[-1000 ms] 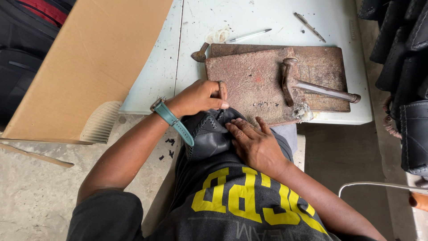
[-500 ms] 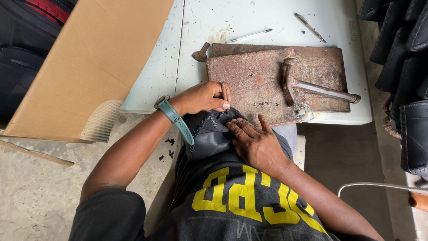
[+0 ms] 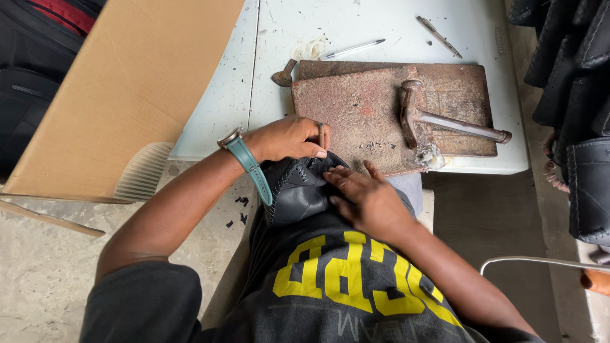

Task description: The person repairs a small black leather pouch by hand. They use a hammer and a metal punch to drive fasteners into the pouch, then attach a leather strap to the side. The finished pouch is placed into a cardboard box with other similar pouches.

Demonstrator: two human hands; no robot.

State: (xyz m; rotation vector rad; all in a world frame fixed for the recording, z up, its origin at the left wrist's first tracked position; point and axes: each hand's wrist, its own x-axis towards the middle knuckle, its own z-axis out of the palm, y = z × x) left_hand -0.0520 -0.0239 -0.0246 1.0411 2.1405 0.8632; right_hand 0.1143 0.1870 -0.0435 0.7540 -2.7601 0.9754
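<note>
Black leather piece (image 3: 298, 190) between hands (lap-level)

the person wears a dark grey short-sleeved t-shirt (image 3: 330, 298) with large yellow block lettering across the front. a teal-strapped wristwatch (image 3: 244, 159) circles the left wrist, and a thin ring (image 3: 321, 127) sits on a left-hand finger.

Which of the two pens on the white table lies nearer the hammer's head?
The white pen, just beyond the slab's far edge, above the hammer head. The darker pen lies farther off toward the table's far right.
</note>
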